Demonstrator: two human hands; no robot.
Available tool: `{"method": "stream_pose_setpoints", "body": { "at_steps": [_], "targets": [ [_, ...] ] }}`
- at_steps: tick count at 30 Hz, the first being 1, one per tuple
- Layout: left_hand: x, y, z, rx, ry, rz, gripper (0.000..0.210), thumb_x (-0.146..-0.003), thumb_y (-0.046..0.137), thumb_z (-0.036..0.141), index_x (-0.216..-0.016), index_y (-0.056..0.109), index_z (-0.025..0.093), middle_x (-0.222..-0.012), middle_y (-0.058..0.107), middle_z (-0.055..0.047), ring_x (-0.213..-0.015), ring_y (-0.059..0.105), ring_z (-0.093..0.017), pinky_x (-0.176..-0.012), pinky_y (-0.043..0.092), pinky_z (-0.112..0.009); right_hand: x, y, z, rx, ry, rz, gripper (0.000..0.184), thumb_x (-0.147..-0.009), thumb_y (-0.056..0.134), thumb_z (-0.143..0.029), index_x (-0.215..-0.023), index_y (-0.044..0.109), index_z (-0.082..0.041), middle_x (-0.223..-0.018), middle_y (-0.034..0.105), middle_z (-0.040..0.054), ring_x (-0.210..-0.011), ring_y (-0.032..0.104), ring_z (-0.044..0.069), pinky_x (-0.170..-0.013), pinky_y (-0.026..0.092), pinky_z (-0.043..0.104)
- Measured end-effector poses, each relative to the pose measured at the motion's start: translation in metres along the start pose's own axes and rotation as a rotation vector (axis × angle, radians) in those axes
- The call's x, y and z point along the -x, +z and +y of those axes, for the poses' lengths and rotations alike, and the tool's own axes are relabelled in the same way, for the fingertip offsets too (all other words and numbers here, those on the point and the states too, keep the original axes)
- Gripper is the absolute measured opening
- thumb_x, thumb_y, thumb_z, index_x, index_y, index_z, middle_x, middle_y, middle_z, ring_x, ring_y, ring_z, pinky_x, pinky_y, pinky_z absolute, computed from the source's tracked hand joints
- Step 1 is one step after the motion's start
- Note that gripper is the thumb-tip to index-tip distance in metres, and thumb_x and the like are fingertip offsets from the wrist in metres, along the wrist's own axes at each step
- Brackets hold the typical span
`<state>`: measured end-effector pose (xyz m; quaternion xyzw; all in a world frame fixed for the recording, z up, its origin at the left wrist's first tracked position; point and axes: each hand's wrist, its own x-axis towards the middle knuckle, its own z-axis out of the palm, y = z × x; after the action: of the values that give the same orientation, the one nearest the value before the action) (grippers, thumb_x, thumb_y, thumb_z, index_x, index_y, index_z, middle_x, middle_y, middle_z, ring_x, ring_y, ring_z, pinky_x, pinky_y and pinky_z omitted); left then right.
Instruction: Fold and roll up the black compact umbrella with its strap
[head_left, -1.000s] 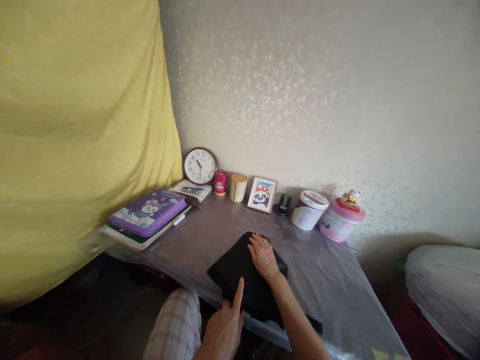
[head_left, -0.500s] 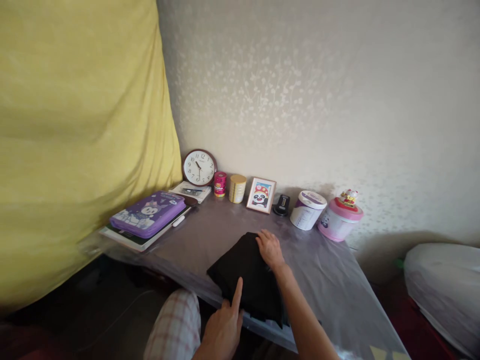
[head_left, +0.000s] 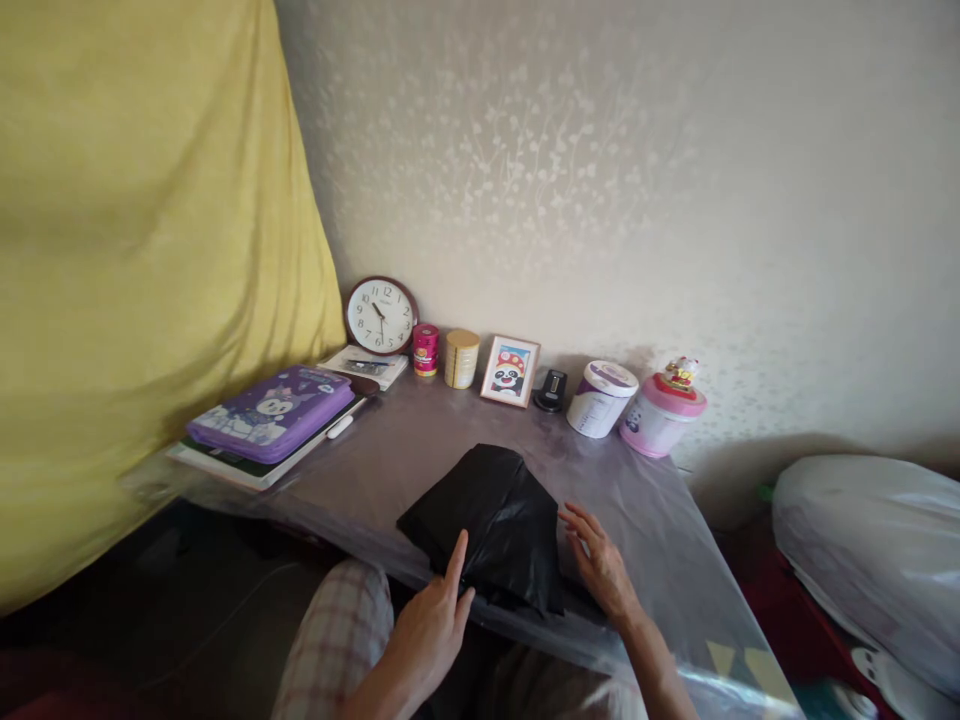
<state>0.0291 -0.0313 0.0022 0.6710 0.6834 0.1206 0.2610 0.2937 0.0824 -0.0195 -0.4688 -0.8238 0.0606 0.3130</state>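
In the head view, a black cloth lies at the near edge of the table, between the 2 hands. The left hand is at its near left edge, index finger straight out over the fabric, thumb apart from it; the other fingers are hidden, so I cannot tell whether they grip. The right hand is just beside the right edge, fingers loosely spread, holding nothing that shows; I cannot tell whether a fingertip touches.

The cloth seems gathered into a compact shape, but only partly neat: the left part looks fairly smooth, while the right part is creased and not yet flat, its lower edge uneven.

Along the wall, the clock, picture frame and white tub stand untouched.
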Motion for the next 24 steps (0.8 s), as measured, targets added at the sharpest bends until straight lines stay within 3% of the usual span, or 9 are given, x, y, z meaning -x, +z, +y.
{"method": "stream_pose_setpoints", "body": {
  "at_steps": [3,7,14,24],
  "targets": [
    [0.000,-0.002,-0.001,0.028,-0.013,-0.007,0.059,-0.093,0.028,0.034,-0.143,-0.002,0.024,-0.091,0.066,-0.008,-0.082,0.063,-0.020,-0.068,0.042,-0.027,0.008,0.001,-0.017,-0.037,-0.044,-0.043,0.036,-0.089,0.036,-0.020,-0.122,0.050,-0.025,-0.133,0.043,0.0067,-0.114,0.051,0.017,-0.093,0.047,0.030],
    [0.001,-0.006,-0.002,0.081,-0.008,-0.003,0.058,-0.093,0.026,0.036,-0.143,0.000,0.023,-0.085,0.066,-0.007,-0.075,0.063,-0.019,-0.065,0.042,-0.026,0.009,0.002,-0.031,-0.037,-0.098,-0.006,0.036,-0.089,0.036,-0.017,-0.121,0.050,-0.024,-0.135,0.042,0.0069,-0.119,0.047,0.017,-0.096,0.044,0.031],
    [0.002,-0.013,0.002,0.237,-0.019,-0.038,0.059,-0.092,0.026,0.035,-0.143,0.001,0.019,-0.058,0.060,0.001,-0.049,0.056,-0.012,-0.062,0.043,-0.024,0.002,-0.006,-0.047,-0.133,-0.184,-0.010,0.037,-0.088,0.034,-0.013,-0.118,0.053,-0.024,-0.134,0.043,0.0073,-0.120,0.045,0.016,-0.099,0.041,0.032],
    [-0.001,-0.012,-0.003,0.560,-0.033,-0.114,0.062,-0.092,0.027,0.040,-0.142,-0.006,0.026,-0.055,0.056,0.004,-0.037,0.052,-0.011,-0.036,0.039,-0.017,-0.042,-0.005,-0.078,-0.253,-0.180,0.089,0.024,-0.090,0.037,-0.019,-0.104,0.056,-0.022,-0.123,0.051,0.0089,-0.111,0.052,0.017,-0.093,0.044,0.033]
  ]
}}
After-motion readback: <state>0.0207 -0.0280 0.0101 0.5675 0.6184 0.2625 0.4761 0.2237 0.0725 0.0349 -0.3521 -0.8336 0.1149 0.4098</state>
